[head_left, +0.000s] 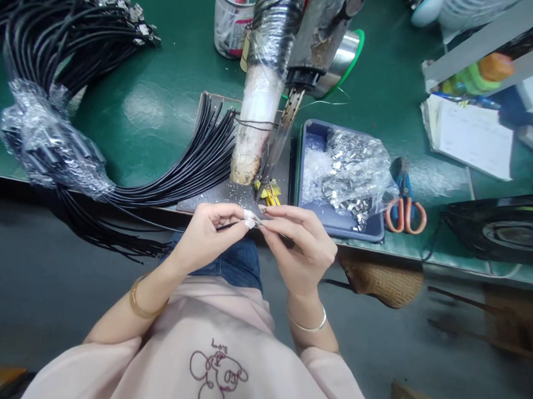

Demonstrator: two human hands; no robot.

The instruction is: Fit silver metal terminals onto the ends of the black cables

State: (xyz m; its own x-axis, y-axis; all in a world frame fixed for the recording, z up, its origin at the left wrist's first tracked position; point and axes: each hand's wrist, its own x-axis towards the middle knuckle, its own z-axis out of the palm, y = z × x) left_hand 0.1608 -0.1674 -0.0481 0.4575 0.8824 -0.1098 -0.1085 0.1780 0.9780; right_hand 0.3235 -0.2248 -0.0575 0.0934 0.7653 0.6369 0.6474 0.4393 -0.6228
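Observation:
My left hand (pixel 213 233) has its thumb and forefinger, wrapped in white at the tips, pinched on the end of a black cable. My right hand (pixel 297 236) is closed on a small metal piece at that same end, and its fingertips meet those of my left hand. Both hands are at the table's front edge, below the soldering iron (pixel 287 121) and a white-wrapped tube (pixel 259 98). A bundle of black cables (pixel 176 180) lies to the left on a grey board.
A blue tray (pixel 375 228) with bagged metal parts stands right of my hands. Beside it lie orange-handled pliers (pixel 405 207). A plastic-wrapped cable bundle (pixel 53 139) hangs over the left edge. Behind stand a cup (pixel 233 25) and a solder spool (pixel 342 64).

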